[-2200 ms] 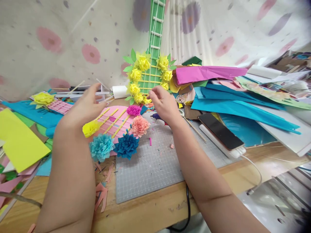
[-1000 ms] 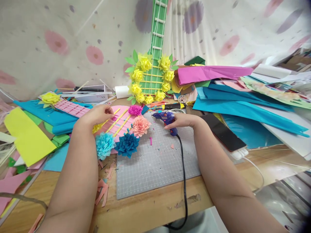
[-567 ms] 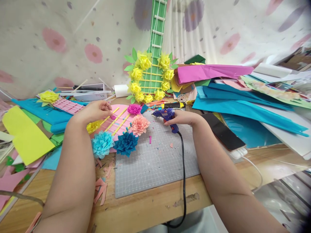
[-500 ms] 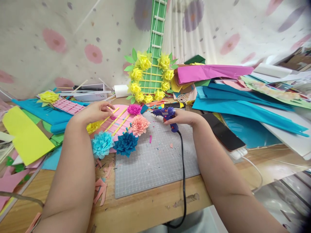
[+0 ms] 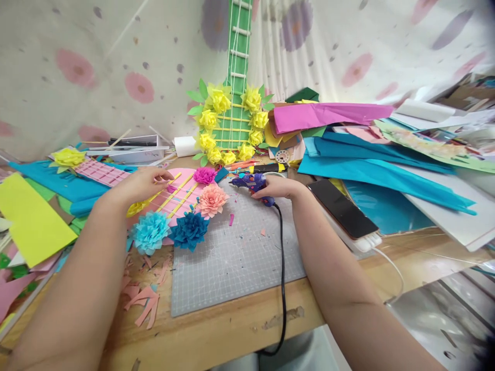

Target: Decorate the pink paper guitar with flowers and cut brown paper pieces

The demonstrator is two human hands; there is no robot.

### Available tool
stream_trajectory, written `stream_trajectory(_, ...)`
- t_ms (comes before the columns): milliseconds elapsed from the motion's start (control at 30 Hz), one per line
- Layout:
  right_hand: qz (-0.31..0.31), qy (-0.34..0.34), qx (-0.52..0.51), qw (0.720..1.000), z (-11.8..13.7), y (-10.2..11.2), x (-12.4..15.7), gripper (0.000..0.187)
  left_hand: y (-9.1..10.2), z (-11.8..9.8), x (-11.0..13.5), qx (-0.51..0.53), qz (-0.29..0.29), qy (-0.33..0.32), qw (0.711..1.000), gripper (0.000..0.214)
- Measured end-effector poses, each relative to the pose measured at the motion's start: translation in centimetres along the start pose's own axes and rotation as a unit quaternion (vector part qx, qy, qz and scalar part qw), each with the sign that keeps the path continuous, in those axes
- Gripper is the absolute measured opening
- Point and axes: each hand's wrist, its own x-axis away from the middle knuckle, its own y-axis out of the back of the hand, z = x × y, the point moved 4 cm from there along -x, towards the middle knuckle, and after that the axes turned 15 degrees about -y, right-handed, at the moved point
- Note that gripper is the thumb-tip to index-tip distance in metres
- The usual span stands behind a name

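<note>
My right hand [image 5: 276,186] grips a blue glue gun [image 5: 251,182] above the grey cutting mat [image 5: 235,257], its nozzle pointing left toward the pink paper guitar body [image 5: 185,188]. The gun's black cord [image 5: 281,268] runs down off the table edge. My left hand [image 5: 143,181] rests on the pink guitar's left side, fingertips pinched at the yellow strips. Paper flowers ring the pink body: magenta [image 5: 204,175], peach [image 5: 212,200], dark blue [image 5: 189,231], light blue [image 5: 150,233], yellow [image 5: 136,208].
A green paper guitar [image 5: 232,111] with yellow flowers leans on the curtain behind. Sheets of teal and magenta paper [image 5: 367,159] pile at the right, with a phone [image 5: 342,208] on a power bank. Yellow and teal sheets [image 5: 31,221] lie left. Pink scraps [image 5: 145,304] litter the wooden table.
My right hand went from empty in the air to gripping the glue gun and lifting it off the mat. My left hand dropped onto the pink guitar and stayed there.
</note>
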Motion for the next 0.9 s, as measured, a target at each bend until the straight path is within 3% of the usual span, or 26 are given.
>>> stream_trajectory(133, 0.003, 0.008, 0.010, 1.000, -0.2, 0.0, -0.4, 0.028, -0.5, 0.4, -1.4, -0.042, 0.077, -0.045, 0.995, 0.023)
stream_trajectory(267, 0.010, 0.023, 0.010, 1.000, -0.2, 0.0, -0.5, 0.030, 0.3, -0.2, -1.8, -0.072, 0.123, -0.031, 0.989, 0.012)
stream_trajectory(500, 0.007, 0.033, 0.020, 0.999, 0.0, 0.1, -0.3, 0.031, 1.7, -1.8, -0.8, -0.060, 0.088, -0.005, 0.994, 0.015)
stream_trajectory(767, 0.017, 0.047, 0.004, 0.999, 0.0, 0.0, -0.4, 0.025, 0.4, 0.3, -1.5, -0.031, 0.062, -0.042, 0.997, 0.017)
stream_trajectory(900, 0.023, 0.037, -0.006, 0.999, -0.1, -0.1, -0.6, 0.022, 0.0, 0.3, -1.6, -0.025, 0.072, -0.066, 0.995, 0.016)
